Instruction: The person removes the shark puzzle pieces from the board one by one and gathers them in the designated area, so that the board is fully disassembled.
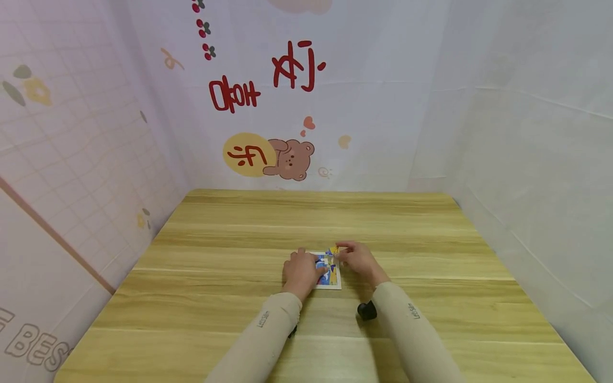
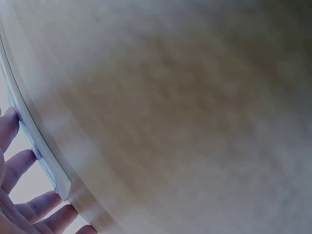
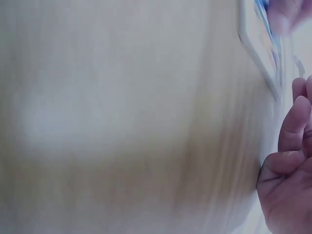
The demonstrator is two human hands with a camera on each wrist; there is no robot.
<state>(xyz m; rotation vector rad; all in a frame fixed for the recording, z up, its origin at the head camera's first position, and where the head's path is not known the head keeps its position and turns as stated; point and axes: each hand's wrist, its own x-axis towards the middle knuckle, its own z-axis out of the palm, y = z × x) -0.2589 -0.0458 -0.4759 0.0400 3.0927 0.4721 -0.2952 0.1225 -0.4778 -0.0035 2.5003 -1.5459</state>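
A small jigsaw puzzle in a white-rimmed tray [image 1: 330, 287] lies on the table, its picture mostly blue with yellow. My left hand [image 1: 303, 270] rests over the left side of the puzzle, thumb on the picture. The left wrist view has its fingertips along the edge of the tray [image 2: 46, 158]. At the far right corner, my right hand [image 1: 360, 260] pinches a yellow and blue puzzle piece [image 1: 333, 249]. A pale gap shows in the picture just below that piece. In the right wrist view the right fingers [image 3: 295, 124] are bent, beside the tray's corner [image 3: 258, 46].
The wood-grain table [image 1: 230, 229] extends around the puzzle on all sides. Patterned white cloth [image 1: 383, 106] hangs behind and at both sides of it. A black wrist device [image 1: 367, 310] sits under the right sleeve.
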